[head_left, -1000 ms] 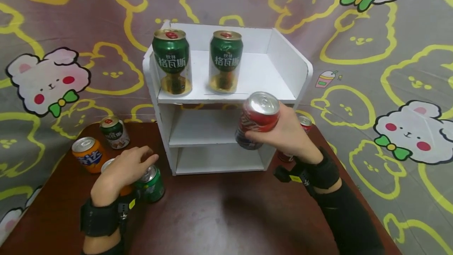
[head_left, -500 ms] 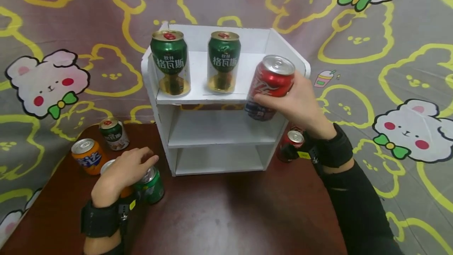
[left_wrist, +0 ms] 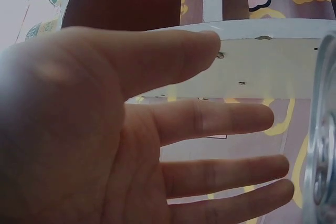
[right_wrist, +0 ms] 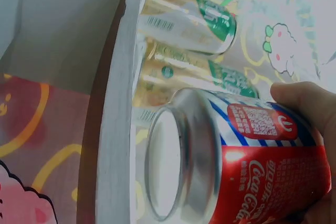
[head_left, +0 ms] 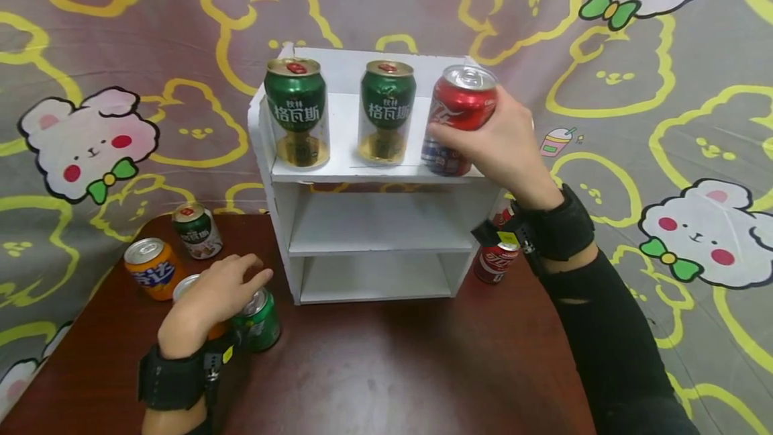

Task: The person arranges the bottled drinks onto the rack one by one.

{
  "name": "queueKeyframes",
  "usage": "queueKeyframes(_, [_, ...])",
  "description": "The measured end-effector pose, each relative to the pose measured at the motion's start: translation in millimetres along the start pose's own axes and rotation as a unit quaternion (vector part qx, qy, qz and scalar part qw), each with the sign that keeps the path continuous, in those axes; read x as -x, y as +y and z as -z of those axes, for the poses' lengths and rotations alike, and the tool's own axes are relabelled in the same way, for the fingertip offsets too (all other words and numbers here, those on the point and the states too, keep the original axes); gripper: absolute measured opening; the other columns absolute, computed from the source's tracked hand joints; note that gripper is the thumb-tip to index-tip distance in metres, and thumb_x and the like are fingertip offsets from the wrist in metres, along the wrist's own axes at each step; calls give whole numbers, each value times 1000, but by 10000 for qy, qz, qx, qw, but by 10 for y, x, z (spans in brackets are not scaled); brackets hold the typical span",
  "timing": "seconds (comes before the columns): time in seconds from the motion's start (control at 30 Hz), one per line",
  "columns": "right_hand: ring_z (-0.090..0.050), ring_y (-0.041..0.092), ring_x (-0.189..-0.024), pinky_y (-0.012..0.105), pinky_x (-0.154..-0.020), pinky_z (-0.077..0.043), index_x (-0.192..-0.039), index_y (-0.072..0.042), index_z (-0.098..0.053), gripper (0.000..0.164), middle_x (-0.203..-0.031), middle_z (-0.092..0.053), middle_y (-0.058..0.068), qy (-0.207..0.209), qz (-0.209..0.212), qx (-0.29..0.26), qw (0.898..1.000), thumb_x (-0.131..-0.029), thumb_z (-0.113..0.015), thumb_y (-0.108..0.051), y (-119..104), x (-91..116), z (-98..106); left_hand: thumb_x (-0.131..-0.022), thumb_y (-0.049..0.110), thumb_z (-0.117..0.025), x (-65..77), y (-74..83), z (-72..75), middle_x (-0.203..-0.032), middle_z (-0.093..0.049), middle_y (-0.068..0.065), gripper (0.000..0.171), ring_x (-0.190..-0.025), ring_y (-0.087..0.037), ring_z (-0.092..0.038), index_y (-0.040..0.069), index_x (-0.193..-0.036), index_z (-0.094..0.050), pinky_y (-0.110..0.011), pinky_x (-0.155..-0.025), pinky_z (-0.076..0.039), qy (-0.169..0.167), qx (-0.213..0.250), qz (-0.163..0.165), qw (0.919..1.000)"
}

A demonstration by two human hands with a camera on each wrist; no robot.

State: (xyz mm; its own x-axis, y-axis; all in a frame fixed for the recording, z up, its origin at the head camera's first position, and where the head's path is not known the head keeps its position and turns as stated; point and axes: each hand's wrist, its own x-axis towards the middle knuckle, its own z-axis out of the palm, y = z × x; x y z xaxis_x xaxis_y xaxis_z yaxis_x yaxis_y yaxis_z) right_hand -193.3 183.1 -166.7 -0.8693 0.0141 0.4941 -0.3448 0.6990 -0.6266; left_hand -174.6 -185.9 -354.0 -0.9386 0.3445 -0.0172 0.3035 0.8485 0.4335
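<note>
My right hand (head_left: 510, 146) grips a red Coca-Cola can (head_left: 464, 109) at the right front of the white shelf unit's (head_left: 374, 220) top tier. In the right wrist view, the can's silver base (right_wrist: 165, 163) is close to the shelf edge; contact cannot be told. Two green-and-gold drink cans, one at the left (head_left: 296, 116) and one in the middle (head_left: 388, 113), stand upright on that tier. My left hand (head_left: 211, 294) hovers low over the table's left side with fingers spread and nothing held, beside a green can (head_left: 262, 324). The left wrist view shows a can's metal top (left_wrist: 323, 145) beyond the fingertips.
An orange Fanta can (head_left: 153, 270) and a green-and-white can (head_left: 196, 230) stand at the table's left. Another can is partly hidden under the left hand. Red cans (head_left: 496, 264) stand right of the shelf, partly behind my wrist. A patterned cloth (head_left: 604, 119) hangs behind.
My right hand has carried the Coca-Cola can up from in front of the middle tier to the top tier's right front, more upright now. The left hand has stayed put.
</note>
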Motion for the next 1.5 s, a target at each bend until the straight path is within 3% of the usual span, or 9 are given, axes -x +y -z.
queueKeyframes(0.27, [-56, 11, -102, 33, -87, -46, -130, -14, -48, 77, -119, -60, 0, -100, -323, 98, 9994, -70, -75, -55, 108, -69, -105, -97, 38, -50, 29, 1, -55, -121, -49, -33, 53, -109, -48, -48, -8, -123, -54, -60, -84, -42, 104, -66, 81, 9999])
queueKeyframes(0.5, [-56, 13, -102, 33, -88, -47, -130, -12, -47, 75, -119, -60, 2, 67, -430, 102, 9990, -74, -72, -55, 122, -110, -108, -97, 36, -51, 6, 10, -29, -121, -49, -33, 51, -108, -47, -49, -8, -123, -54, -60, -85, -42, 190, -97, -5, 9998])
queueKeyframes(0.73, [-55, 12, -103, 30, -87, -46, -132, -8, -39, 82, -120, -57, 4, 259, -541, 302, 9977, -74, -70, -57, 108, -61, -173, -98, 38, -48, -8, 2, -37, -121, -50, -33, 54, -111, -49, -46, -9, -125, -52, -61, -86, -41, -83, -108, 35, 9999])
queueKeyframes(0.87, [-54, 13, -103, 30, -86, -46, -133, -7, -35, 85, -121, -56, 5, 353, -666, 470, 9961, -74, -68, -59, 98, -59, -232, -98, 37, -49, -9, 1, -44, -119, -52, -32, 52, -110, -48, -48, -8, -124, -53, -60, -86, -41, -37, -123, -4, 9999])
queueKeyframes(1.13, [-54, 12, -108, 29, -88, -45, -133, -7, -30, 81, -125, -55, 6, 596, -566, 328, 9961, -78, -68, -54, 106, -76, -320, -98, 38, -48, -19, -9, -38, -118, -53, -31, 53, -108, -47, -49, -8, -124, -53, -59, -84, -42, 16, -87, -54, 9999])
queueKeyframes(1.5, [-52, 13, -112, 30, -92, -43, -132, -7, -28, 78, -128, -53, 8, 280, -641, 51, 9975, -80, -69, -50, 133, -76, -286, -98, 39, -48, -30, -41, -18, -117, -53, -31, 54, -107, -47, -50, -8, -124, -53, -58, -82, -43, -6, -47, -108, 9999])
